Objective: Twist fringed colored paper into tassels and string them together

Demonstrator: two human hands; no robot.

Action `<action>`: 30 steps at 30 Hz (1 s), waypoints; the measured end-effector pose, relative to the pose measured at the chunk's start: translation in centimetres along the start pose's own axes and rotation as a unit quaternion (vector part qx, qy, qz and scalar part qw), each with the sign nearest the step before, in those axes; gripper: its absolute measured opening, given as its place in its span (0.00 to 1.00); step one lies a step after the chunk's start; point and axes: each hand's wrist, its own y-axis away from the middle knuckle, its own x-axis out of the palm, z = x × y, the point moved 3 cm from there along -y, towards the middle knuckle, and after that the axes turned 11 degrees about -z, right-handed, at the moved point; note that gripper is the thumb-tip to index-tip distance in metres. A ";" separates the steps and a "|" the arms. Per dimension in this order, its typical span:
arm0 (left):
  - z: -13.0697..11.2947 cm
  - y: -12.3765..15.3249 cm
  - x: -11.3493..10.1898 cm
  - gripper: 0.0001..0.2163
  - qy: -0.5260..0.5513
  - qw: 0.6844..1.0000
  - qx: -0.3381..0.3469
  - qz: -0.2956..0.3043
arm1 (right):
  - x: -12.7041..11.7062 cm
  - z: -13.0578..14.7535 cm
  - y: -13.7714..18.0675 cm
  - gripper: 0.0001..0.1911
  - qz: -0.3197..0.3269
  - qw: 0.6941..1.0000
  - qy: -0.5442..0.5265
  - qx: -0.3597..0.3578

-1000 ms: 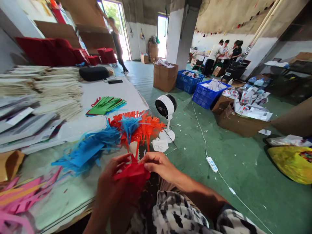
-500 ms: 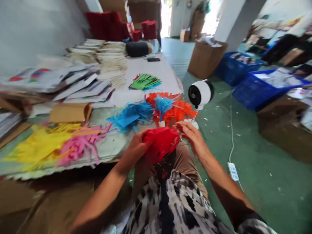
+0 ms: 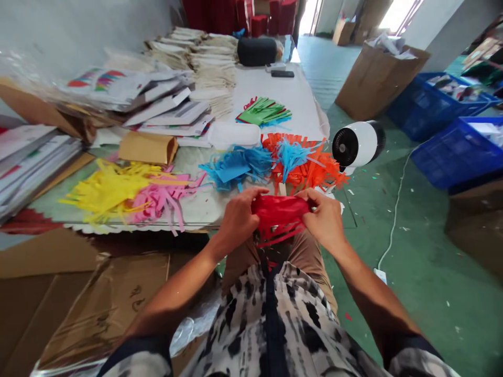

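Observation:
Stretched between my two hands, over my lap, is a red tissue-paper fringe (image 3: pixel 282 210) with its cut strips hanging down. My left hand (image 3: pixel 241 213) pinches one end between thumb and fingers. At the other end my right hand (image 3: pixel 324 214) is closed on the paper in the same way. Just beyond, at the table edge, lie an orange fringe (image 3: pixel 320 170) with a light blue tassel (image 3: pixel 291 157) on it and a blue fringe (image 3: pixel 236 170). Farther left on the table are a yellow fringe (image 3: pixel 112 188) and a pink fringe (image 3: pixel 161 196).
Green fringed paper (image 3: pixel 264 111) lies farther back on the table, near a clear plastic tray (image 3: pixel 234 135). Stacked printed bags (image 3: pixel 173 107) and a brown envelope (image 3: pixel 147 148) sit left. A white fan (image 3: pixel 363 142), blue crates (image 3: pixel 444 152) and a cable (image 3: pixel 394 225) are at right.
My right hand has closed on the red fringe's right end. The fringe, bunched before, is now drawn out flat between both hands. The view has tilted down and turned left.

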 end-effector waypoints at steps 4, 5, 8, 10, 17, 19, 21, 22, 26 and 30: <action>1.0 -0.9 -2.6 0.27 -0.113 0.992 0.050 -0.008 | 0.3 1.1 -1.5 0.19 0.005 0.995 0.061 -0.081; 1.2 -1.0 -3.2 0.26 -0.136 0.989 0.058 0.000 | 0.5 1.4 -1.9 0.21 0.000 0.991 0.085 -0.108; 1.7 -1.5 -5.4 0.22 -0.206 0.976 0.068 0.015 | 1.5 2.3 -3.1 0.21 -0.038 0.967 0.168 -0.186; 1.9 -1.8 -6.8 0.20 -0.230 0.971 0.061 0.005 | 2.2 3.0 -3.8 0.20 -0.054 0.950 0.212 -0.225; 3.4 -2.0 -8.1 0.18 -0.232 0.972 0.043 0.002 | 3.7 5.8 -5.7 0.16 -0.079 0.964 0.135 -0.217; 4.2 -1.8 -7.7 0.17 -0.233 0.971 0.045 0.022 | 4.0 6.1 -6.4 0.19 -0.093 0.968 0.104 -0.207; 4.7 -1.9 -8.1 0.17 -0.223 0.974 0.033 0.010 | 4.3 6.1 -7.0 0.19 -0.103 0.966 0.103 -0.215; 4.9 -2.0 -8.6 0.15 -0.217 0.976 0.024 -0.002 | 4.4 6.0 -7.2 0.18 -0.108 0.962 0.111 -0.223; 6.0 -2.8 -10.9 0.11 -0.178 0.983 -0.032 -0.038 | 5.1 5.6 -8.0 0.14 -0.101 0.948 0.149 -0.261; 7.5 -2.9 -10.4 0.12 0.003 0.994 -0.107 -0.003 | 5.9 5.9 -8.0 0.12 -0.094 0.956 0.098 -0.259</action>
